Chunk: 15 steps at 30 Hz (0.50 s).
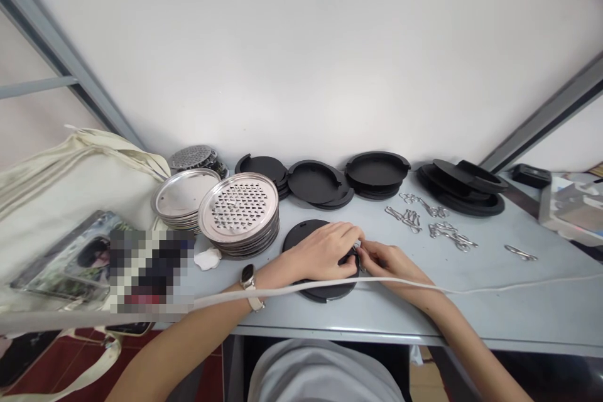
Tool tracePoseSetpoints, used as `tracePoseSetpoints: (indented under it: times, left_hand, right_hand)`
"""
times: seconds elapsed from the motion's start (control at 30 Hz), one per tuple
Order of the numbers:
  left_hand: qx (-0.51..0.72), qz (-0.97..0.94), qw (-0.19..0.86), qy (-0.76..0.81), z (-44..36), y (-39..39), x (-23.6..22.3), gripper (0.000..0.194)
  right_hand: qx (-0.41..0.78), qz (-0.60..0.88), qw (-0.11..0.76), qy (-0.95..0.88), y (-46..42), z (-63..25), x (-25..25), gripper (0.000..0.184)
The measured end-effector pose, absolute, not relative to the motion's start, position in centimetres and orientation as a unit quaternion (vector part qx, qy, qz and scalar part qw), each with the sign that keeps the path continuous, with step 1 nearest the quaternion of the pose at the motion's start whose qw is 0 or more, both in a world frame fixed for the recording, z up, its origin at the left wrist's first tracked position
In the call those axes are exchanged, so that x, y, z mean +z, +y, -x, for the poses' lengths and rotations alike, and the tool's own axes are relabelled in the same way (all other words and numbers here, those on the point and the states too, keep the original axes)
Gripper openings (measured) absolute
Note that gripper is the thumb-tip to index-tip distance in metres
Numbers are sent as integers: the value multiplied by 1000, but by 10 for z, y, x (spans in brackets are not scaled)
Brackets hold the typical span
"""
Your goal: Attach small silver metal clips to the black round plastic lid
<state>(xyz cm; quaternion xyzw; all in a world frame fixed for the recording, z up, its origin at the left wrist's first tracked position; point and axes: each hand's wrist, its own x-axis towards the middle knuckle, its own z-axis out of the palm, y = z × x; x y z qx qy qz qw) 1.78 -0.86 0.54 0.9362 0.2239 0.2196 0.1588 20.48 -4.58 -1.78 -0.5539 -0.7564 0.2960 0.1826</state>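
White cord [396,280] crossing black disc [299,239] — graters [238,207], bag [51,201]

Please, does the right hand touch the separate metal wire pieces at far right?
Apart; the head view shows grey tabletop between the right hand and the metal wire pieces.

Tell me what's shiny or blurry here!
Head view: soft glow on the wall, shine on the metal discs, the nearest black disc mostly dull, the white cord blurred toward the left, a blocky pixelated patch near the bag.
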Motion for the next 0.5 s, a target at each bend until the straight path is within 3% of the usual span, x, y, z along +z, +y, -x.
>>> tracePoseSetpoints:
  times: [0.5]
  left_hand:
    - [214,-934,171,230,-19,-9,2,31]
  right_hand:
    - [290,568,170,-751,-46,-206,-19,34]
